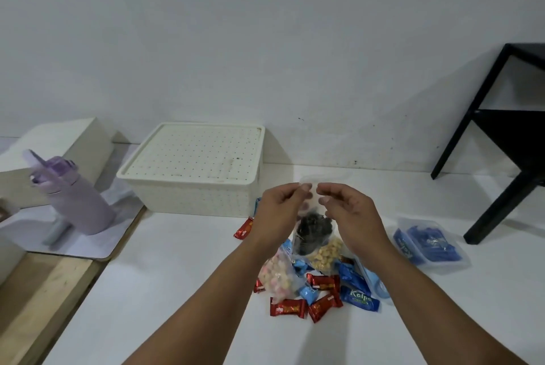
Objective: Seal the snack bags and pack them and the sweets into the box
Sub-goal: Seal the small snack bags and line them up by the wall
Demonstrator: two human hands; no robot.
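White table (177, 291), box (194, 170) shut at the back. Both hands, left (280, 211) and right (348, 211), pinch the top of a clear bag (314, 232) just in front of the box, above the sweets (321, 291). I'd slide the pinch outward along the strip so no gap's left.

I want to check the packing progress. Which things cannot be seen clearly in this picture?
Head view:
- white box: lid on, inside hidden.
- clear snack bag: top strip covered by left hand and right hand; seal unclear.
- purple bottle: blurred.
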